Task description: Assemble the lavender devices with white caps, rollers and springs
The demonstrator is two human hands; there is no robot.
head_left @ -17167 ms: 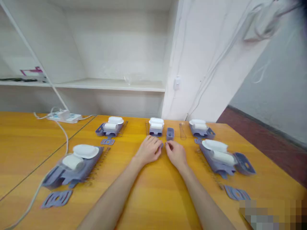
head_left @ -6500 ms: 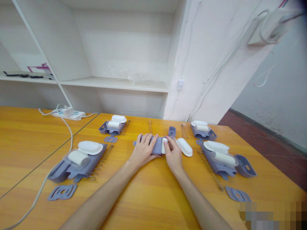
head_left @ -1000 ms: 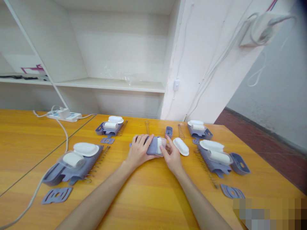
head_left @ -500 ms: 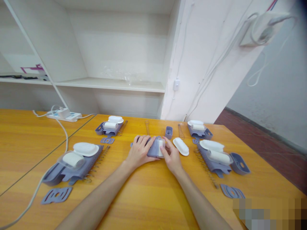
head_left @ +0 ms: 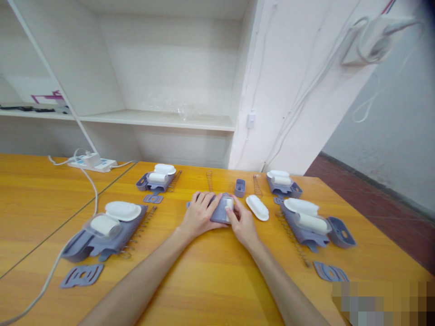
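Observation:
My left hand (head_left: 200,213) is wrapped over a grey-purple plastic housing (head_left: 219,214) lying on the table, covering its left part. At the housing's right end is a white roll (head_left: 229,203) that looks to be in clear wrap. My right hand (head_left: 243,222) closes on that end, thumb on the roll and fingers behind it. Just right of this hand lies a white oval cover (head_left: 257,208). Beyond the hands stand a small grey-purple cup (head_left: 239,187) and two metal springs, one on the left (head_left: 209,181) and one on the right (head_left: 257,185).
Similar sets of grey housings, white rolls and oval covers lie at near left (head_left: 112,235), far left (head_left: 158,181), near right (head_left: 306,226) and far right (head_left: 280,181). Flat slotted plates (head_left: 81,275) and springs lie beside them. A power strip (head_left: 91,162) trails a cable down the left side.
My right thumb has shifted slightly on the white roll. My left hand keeps its hold on the housing, and the view has moved a little.

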